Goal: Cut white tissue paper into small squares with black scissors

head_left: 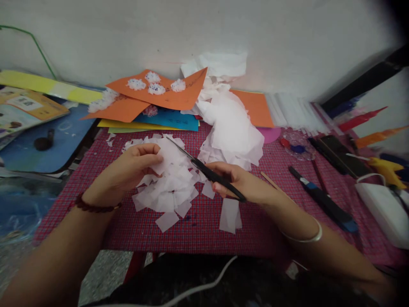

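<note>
My left hand (139, 163) pinches a thin piece of white paper (171, 152) between thumb and fingers, above a heap of cut squares. Black-handled scissors (220, 179) are in my right hand (236, 177), their narrow blades pointing up and left across the paper's right side. Whether the blades are parted is hard to see. Below both hands lies the heap of small white paper squares (169, 194). A few larger strips of white paper (229, 215) rest on the cloth under my right hand.
Crumpled white tissue (231, 123) is piled at the back. Orange cards (179, 96) with white decorations lean near the wall. On the right are a blue-black tool (322, 200), a white mask (383, 209) and clear sticks (297, 113). A checked red cloth (121, 226) covers the table.
</note>
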A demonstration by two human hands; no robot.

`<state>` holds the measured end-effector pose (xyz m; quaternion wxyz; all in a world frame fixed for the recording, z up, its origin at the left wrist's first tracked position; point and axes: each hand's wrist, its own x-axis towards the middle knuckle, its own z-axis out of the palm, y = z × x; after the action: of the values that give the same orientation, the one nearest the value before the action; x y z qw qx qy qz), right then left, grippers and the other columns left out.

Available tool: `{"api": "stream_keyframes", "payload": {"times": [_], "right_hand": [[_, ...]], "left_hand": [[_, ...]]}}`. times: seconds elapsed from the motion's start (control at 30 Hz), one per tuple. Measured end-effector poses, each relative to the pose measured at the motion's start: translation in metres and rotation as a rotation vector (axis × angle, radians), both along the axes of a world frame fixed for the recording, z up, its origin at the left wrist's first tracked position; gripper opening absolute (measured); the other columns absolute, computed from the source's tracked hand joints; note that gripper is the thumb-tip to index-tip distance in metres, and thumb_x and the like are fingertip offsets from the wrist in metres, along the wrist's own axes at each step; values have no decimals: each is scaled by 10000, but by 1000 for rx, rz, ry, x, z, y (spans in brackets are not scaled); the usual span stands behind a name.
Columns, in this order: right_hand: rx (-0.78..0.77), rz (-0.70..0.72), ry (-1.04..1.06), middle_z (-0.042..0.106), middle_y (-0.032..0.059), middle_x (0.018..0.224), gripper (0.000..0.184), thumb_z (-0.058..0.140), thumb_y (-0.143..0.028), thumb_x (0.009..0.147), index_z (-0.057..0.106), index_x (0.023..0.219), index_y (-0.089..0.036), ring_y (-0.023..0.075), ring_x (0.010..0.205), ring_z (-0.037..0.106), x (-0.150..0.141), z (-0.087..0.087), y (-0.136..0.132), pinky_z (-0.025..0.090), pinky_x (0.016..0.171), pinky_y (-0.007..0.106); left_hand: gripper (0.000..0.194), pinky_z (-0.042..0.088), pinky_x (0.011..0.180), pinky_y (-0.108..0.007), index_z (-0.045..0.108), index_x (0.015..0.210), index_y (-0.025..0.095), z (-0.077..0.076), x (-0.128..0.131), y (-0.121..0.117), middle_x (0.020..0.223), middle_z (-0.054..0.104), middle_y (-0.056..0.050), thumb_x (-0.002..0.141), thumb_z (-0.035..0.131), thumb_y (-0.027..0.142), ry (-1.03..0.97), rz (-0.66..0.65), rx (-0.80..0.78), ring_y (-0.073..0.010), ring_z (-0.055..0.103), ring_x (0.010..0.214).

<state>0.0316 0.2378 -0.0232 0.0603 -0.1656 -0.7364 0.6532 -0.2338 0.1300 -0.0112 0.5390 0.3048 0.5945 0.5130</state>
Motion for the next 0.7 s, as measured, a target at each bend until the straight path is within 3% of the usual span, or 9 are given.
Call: {"api": "stream_keyframes", "payload": {"times": [0.1, 0.27, 0.47, 0.7], "right_hand": [[55, 108, 50, 519, 32, 943, 733, 616, -708, 907, 509, 1364, -145, 142, 798, 477, 3, 1, 4, 451, 676, 270], [55, 181, -2, 517, 55, 991, 721, 612, -682, 924, 488, 1370, -130, 153, 837, 484, 6, 4, 7, 459, 720, 292], [43, 202, -29, 548, 87, 1046, 765, 643, -641, 912, 480, 1407, -82, 165, 856, 495, -2, 6, 1, 459, 746, 312], [15, 86, -30, 575, 44, 977, 643, 758, -477, 839, 570, 1353, -139, 151, 805, 487, -10, -2, -7, 448, 715, 301]], "left_hand": [[186, 424, 413, -198, 618, 652, 188, 4, -2, -1, 552, 585, 25, 617, 792, 241, -9, 90, 30, -105, 524, 441], [186, 457, 456, -163, 652, 636, 179, 12, -2, -1, 596, 587, 45, 557, 820, 171, -45, 285, 198, -70, 507, 493], [196, 448, 458, -181, 656, 639, 178, 7, 2, -2, 608, 601, 24, 596, 842, 216, -40, 192, 124, -81, 530, 498], [231, 444, 443, -202, 602, 574, 185, 4, 4, -1, 568, 541, 23, 566, 830, 223, 74, 115, -14, -92, 511, 489]]}}
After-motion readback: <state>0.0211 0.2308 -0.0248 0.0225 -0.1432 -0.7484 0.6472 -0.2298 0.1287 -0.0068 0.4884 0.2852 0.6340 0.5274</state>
